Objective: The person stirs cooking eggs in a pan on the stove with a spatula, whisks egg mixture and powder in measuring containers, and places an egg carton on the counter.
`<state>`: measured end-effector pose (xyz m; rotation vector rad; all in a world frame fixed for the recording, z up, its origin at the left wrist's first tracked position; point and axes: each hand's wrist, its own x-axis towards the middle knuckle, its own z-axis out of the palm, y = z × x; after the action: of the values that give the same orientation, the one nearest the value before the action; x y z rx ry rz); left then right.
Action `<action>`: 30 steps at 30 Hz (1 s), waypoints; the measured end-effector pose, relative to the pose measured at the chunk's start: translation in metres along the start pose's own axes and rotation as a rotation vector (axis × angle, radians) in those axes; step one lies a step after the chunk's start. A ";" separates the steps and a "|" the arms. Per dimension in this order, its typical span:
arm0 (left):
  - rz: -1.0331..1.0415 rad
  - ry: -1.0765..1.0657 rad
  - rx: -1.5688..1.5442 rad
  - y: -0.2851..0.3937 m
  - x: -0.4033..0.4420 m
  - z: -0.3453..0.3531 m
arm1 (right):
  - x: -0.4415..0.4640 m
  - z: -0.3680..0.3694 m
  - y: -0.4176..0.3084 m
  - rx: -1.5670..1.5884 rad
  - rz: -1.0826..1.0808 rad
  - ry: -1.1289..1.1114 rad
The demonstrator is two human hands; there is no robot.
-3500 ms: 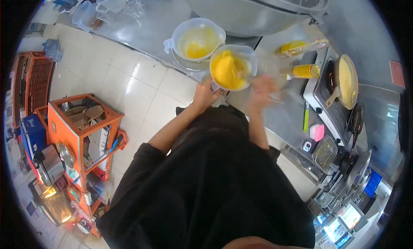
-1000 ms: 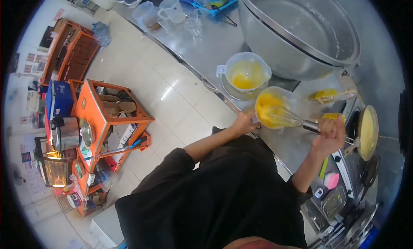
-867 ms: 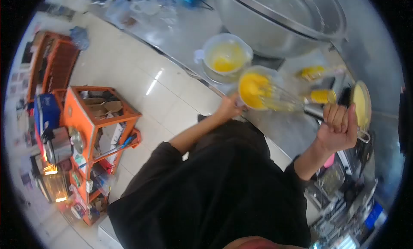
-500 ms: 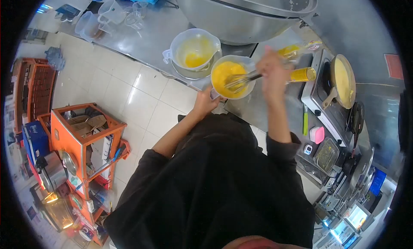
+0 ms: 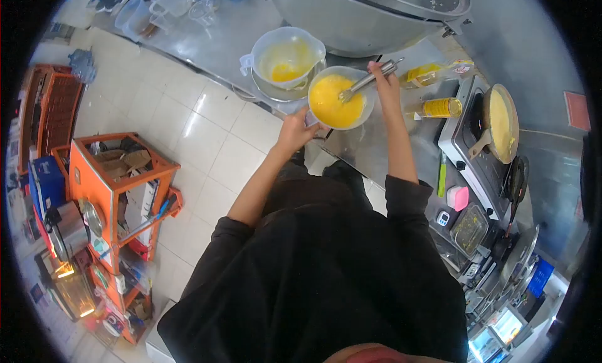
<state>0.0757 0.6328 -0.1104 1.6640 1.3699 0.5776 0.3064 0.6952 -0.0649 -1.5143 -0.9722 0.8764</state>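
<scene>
My left hand is closed on the handle of a clear plastic jug that holds yellow liquid. In my right hand is the metal handle of a whisk, its wires down in the yellow liquid. Behind and to the left, touching or very near the jug, a second clear jug has a little yellow liquid at its bottom. That one rests in a metal bowl. Two bottles with yellow labels, one lying nearer and one farther back, are right of my right hand.
A large metal pot stands at the back. On the right, a pan with a pale yellow layer sits on a gas stove. A green-handled tool, a pink container and a timer lie nearby. Orange cart at left.
My right hand has come in from the right with the whisk, which now stands more upright in the jug. My left hand still grips the jug's handle. The view has shifted slightly.
</scene>
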 end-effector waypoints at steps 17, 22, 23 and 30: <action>-0.851 -0.235 0.259 -0.100 -0.349 0.248 | -0.293 -0.150 0.071 -0.473 -0.437 -0.991; -0.521 -0.369 0.000 -0.072 -0.416 0.236 | -0.349 -0.246 0.176 -0.818 0.000 -1.375; -0.399 -0.412 -0.038 -0.080 -0.428 0.234 | -0.351 -0.256 0.189 -0.758 0.074 -1.313; -0.453 -1.315 -0.075 -0.281 -0.320 0.347 | -0.309 -0.308 0.485 -0.918 0.523 -0.769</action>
<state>0.1111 0.2169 -0.4676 1.1495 0.6324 -0.6571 0.5245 0.2524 -0.4905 -2.3307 -1.7229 1.5796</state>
